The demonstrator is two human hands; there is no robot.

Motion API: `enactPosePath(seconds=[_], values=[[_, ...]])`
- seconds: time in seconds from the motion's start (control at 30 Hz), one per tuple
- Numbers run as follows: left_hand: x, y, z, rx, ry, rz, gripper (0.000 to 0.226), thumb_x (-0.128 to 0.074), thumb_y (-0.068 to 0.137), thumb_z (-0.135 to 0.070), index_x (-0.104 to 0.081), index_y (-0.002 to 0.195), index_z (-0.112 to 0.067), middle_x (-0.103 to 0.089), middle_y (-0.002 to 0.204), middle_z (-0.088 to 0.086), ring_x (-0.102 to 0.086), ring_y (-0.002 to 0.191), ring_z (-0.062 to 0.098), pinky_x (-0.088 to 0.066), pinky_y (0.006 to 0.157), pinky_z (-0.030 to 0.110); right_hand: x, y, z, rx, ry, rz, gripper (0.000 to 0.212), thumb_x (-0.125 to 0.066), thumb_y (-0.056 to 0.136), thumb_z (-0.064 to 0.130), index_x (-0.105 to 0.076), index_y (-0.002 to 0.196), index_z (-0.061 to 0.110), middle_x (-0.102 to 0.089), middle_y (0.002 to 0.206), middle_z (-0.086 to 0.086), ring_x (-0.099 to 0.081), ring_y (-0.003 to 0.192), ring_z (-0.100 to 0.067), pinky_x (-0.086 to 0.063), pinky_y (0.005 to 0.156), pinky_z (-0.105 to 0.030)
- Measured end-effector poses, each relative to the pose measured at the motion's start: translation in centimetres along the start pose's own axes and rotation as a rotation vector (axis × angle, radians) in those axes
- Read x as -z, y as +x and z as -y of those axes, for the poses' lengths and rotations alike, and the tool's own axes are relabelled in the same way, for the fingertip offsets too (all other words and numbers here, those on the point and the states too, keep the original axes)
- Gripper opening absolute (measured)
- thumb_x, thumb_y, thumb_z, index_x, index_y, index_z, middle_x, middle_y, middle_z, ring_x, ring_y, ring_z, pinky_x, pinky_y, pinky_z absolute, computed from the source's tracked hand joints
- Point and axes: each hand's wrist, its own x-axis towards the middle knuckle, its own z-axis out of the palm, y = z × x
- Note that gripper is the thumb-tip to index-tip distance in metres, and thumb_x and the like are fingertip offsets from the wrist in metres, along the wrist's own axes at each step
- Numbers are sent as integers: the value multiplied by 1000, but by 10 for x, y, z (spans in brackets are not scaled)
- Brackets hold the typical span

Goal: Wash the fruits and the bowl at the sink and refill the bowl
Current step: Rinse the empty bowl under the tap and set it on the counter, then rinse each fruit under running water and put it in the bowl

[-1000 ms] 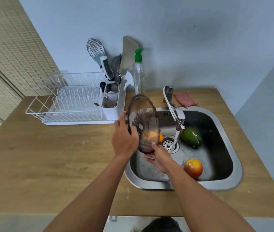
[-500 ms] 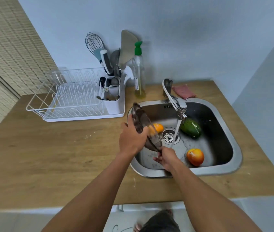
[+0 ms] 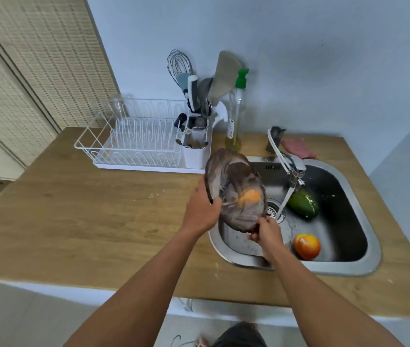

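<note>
Left hand (image 3: 200, 209) is gripping the rim of the tinted bowl (image 3: 234, 189), tilted on edge over the sink (image 3: 364, 269). Right hand (image 3: 265, 234) is pinching its lower edge. Judgement: rotate the bowl under the running tap (image 3: 291, 169); 2 wet grips, slipping is likely.

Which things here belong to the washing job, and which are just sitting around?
Job: bowl held tilted by the left hand and right hand; avocado, red-orange fruit, orange fruit seen through the bowl; sink; running tap.

Lying about: dish rack, utensil holder, soap bottle, pink cloth.
</note>
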Motion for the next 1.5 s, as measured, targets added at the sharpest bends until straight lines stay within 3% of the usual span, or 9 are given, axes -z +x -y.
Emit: enactPosePath(seconds=[0.17, 0.3, 0.47, 0.67, 0.8, 0.97, 1.13, 1.33, 1.5], values=[[40, -8, 41, 220, -122, -42, 44, -41, 90, -11, -48, 133, -20, -59, 121, 2, -53, 103, 21, -45, 77, 28, -5, -4, 1, 174, -229, 54, 12, -44, 94, 10, -48, 83, 8, -50, 63, -14, -45, 44, -22, -36, 44, -30], [69, -10, 82, 356, -234, -76, 39, -40, 91, -16, -44, 130, -19, -58, 120, 6, -59, 104, 26, -54, 78, 38, -31, -10, 7, 341, -475, 125, 13, -51, 93, 18, -53, 82, 24, -59, 74, -4, -56, 62, -24, -42, 54, -31], [100, -15, 122, 483, -299, -296, 22, -47, 97, -28, -50, 115, -16, -63, 110, 13, -65, 94, 32, -59, 75, 53, -84, -17, 7, 354, -504, 301, 14, -49, 96, 25, -56, 85, 21, -60, 64, -6, -54, 49, -20, -43, 54, -36], [132, -20, 147, 465, -158, -357, 25, -53, 94, -17, -57, 118, -13, -63, 110, 17, -65, 93, 35, -59, 55, 34, -125, -25, 3, 366, -608, 399, 24, -41, 100, 37, -53, 109, 18, -61, 77, -5, -58, 55, -18, -45, 47, -26], [140, -22, 158, 467, 39, -334, 21, -53, 94, -20, -57, 113, -11, -64, 105, 16, -62, 100, 37, -54, 80, 44, -133, -27, 5, 384, -627, 433, 29, -41, 100, 40, -49, 121, 22, -61, 85, -4, -56, 57, -14, -40, 39, -14], [136, -20, 144, 462, 337, -436, 46, -48, 96, -34, -46, 132, -7, -52, 129, 18, -51, 118, 39, -43, 94, 47, -126, -18, 9, 379, -621, 350, 34, -37, 100, 44, -57, 94, 18, -64, 72, -5, -58, 57, -18, -46, 56, -30], [117, 4, 115, 152, 522, -532, 24, -55, 91, -25, -58, 105, -5, -60, 109, 17, -54, 105, 38, -41, 90, 47, -104, 0, 15, 408, -568, 228, 38, -38, 101, 33, -60, 74, 18, -61, 63, -6, -52, 54, -19, -45, 64, -37], [51, 27, 62, -261, 502, -253, 12, -54, 92, -24, -56, 83, -16, -60, 80, 2, -55, 74, 23, -40, 67, 33, -60, 13, 21, 405, -614, 155, 39, -42, 99, 24, -61, 66, 18, -58, 61, -2, -51, 56, -19, -37, 56, -28], [-22, 31, 41, -446, 518, 1, 13, -50, 95, -29, -58, 93, -19, -63, 89, 0, -59, 75, 18, -48, 63, 28, -8, 25, 22, 405, -723, 101, 38, -42, 99, 24, -57, 64, 23, -59, 69, -3, -54, 70, -24, -43, 67, -36]])
